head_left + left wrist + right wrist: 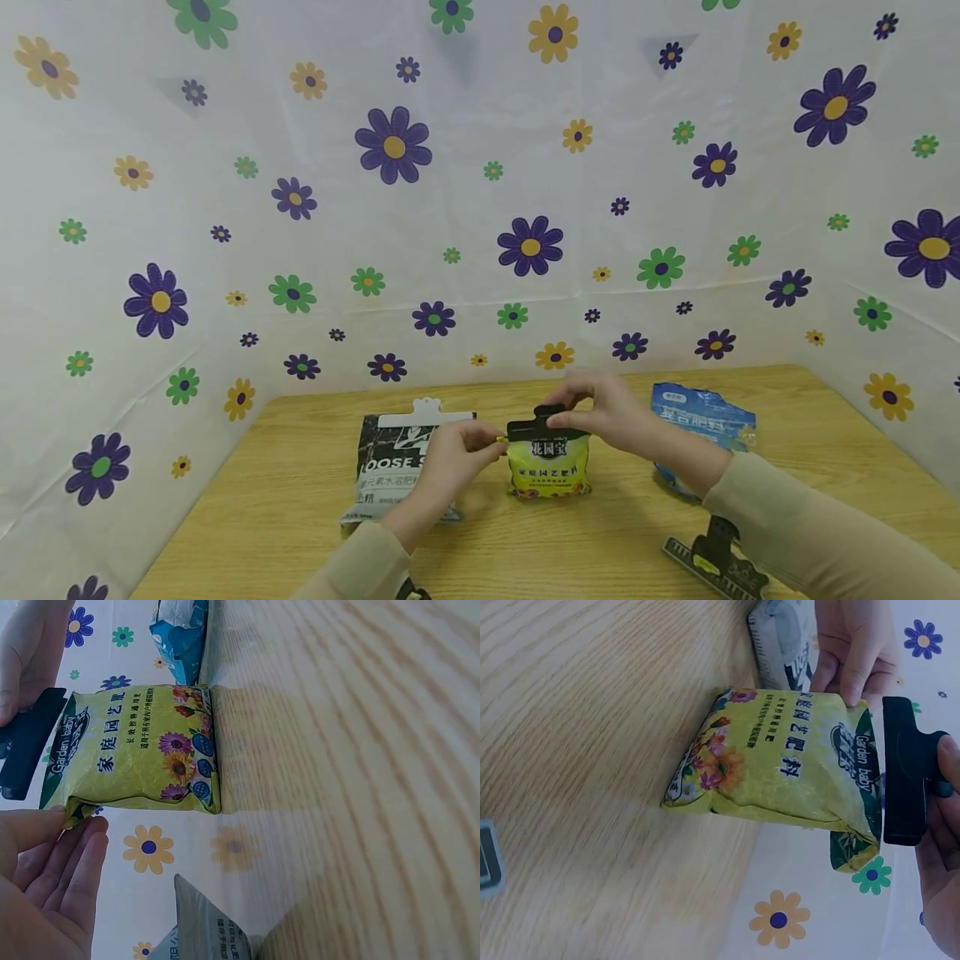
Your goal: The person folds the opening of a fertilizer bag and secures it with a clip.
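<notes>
A small yellow-green fertilizer bag (550,477) with printed flowers stands upright on the wooden table. My left hand (459,454) pinches its upper left corner between thumb and fingers. Above the bag, my right hand (603,412) grips a black bag clip (527,430) by its handles. In the right wrist view the long bar of the clip (901,772) lies along the bag's top edge, and the dark top corner (855,851) of the bag folds over nearby. Whether the clip bites on the bag, I cannot tell.
On the left lies a black-and-white bag (401,483) with a white clip (427,414) across its top. A blue bag (701,417) is behind my right forearm. Another black clip (716,562) rests at the table's front right. A flower-printed curtain (480,208) surrounds the table.
</notes>
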Available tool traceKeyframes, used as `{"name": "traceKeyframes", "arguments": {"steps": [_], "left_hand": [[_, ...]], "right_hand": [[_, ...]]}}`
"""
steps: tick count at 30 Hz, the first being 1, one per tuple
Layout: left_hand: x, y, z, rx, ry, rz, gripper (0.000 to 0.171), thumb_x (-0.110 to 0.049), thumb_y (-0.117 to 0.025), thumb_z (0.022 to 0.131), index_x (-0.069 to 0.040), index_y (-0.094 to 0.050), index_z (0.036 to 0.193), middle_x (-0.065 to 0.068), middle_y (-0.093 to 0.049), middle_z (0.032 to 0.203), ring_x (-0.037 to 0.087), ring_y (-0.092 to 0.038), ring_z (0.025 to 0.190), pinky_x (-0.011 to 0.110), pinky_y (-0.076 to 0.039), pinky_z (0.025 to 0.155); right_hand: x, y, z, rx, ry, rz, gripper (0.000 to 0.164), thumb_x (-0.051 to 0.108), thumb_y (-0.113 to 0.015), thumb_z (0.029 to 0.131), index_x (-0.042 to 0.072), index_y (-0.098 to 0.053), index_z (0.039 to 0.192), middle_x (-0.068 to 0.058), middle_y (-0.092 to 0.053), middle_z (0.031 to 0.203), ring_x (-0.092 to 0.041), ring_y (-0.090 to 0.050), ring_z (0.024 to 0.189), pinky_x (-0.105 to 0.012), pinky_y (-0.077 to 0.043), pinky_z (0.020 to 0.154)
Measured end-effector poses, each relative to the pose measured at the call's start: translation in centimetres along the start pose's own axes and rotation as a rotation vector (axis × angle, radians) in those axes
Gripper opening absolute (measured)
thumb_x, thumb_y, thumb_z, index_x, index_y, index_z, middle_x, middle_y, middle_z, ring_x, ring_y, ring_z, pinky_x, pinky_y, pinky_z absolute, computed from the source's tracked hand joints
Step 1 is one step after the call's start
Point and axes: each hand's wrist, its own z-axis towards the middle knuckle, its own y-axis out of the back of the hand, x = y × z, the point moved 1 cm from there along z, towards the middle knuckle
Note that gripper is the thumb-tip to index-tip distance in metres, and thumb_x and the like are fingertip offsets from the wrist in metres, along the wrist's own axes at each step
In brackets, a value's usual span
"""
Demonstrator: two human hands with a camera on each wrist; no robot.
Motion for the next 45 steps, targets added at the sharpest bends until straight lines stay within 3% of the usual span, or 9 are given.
{"name": "traceKeyframes", "arguments": {"steps": [5, 22, 32, 38, 45], "left_hand": [[-0.1, 0.1, 0.0, 0.001, -0.004, -0.001, 0.009, -0.004, -0.076, 0.096, -0.003, -0.081, 0.104, 0.014, -0.082, 0.101, 0.021, -0.078, 0.092, 0.033, -0.066, 0.083], [0.4, -0.2, 0.1, -0.017, -0.004, -0.001, 0.008, -0.004, -0.079, 0.095, -0.003, -0.082, 0.102, 0.014, -0.082, 0.100, 0.025, -0.079, 0.093, 0.033, -0.067, 0.084], [0.3, -0.2, 0.0, -0.024, 0.001, -0.025, 0.010, -0.004, -0.079, 0.094, -0.001, -0.081, 0.104, 0.016, -0.082, 0.101, 0.025, -0.079, 0.092, 0.033, -0.067, 0.083], [0.6, -0.4, -0.1, -0.036, 0.035, -0.080, 0.015, 0.000, -0.079, 0.093, 0.002, -0.080, 0.107, 0.019, -0.082, 0.103, 0.027, -0.080, 0.090, 0.031, -0.068, 0.082], [0.5, -0.4, 0.0, -0.039, 0.038, -0.082, 0.017, 0.000, -0.079, 0.093, 0.003, -0.080, 0.110, 0.020, -0.081, 0.106, 0.031, -0.080, 0.097, 0.031, -0.067, 0.084]], "right_hand": [[0.2, 0.1, 0.2, 0.007, 0.049, -0.050, 0.014, 0.010, -0.085, 0.090, 0.006, -0.083, 0.103, 0.000, -0.072, 0.088, -0.010, -0.063, 0.088, -0.023, -0.057, 0.079], [-0.3, 0.1, 0.6, 0.037, 0.047, -0.127, 0.013, 0.012, -0.086, 0.090, 0.007, -0.083, 0.102, 0.000, -0.075, 0.090, -0.010, -0.065, 0.087, -0.022, -0.056, 0.076], [-0.9, -0.5, 0.7, 0.031, 0.034, -0.086, 0.013, 0.010, -0.086, 0.089, 0.006, -0.083, 0.101, -0.001, -0.074, 0.088, -0.010, -0.065, 0.086, -0.038, -0.065, 0.081], [-1.2, -1.0, 0.6, 0.025, 0.008, -0.044, 0.013, 0.009, -0.086, 0.089, 0.006, -0.083, 0.101, -0.004, -0.076, 0.091, -0.007, -0.065, 0.085, -0.022, -0.060, 0.078], [-1.7, -1.4, 0.7, 0.022, 0.008, -0.020, 0.013, 0.009, -0.085, 0.090, 0.005, -0.082, 0.102, -0.005, -0.076, 0.090, -0.007, -0.065, 0.085, -0.023, -0.061, 0.078]]}}
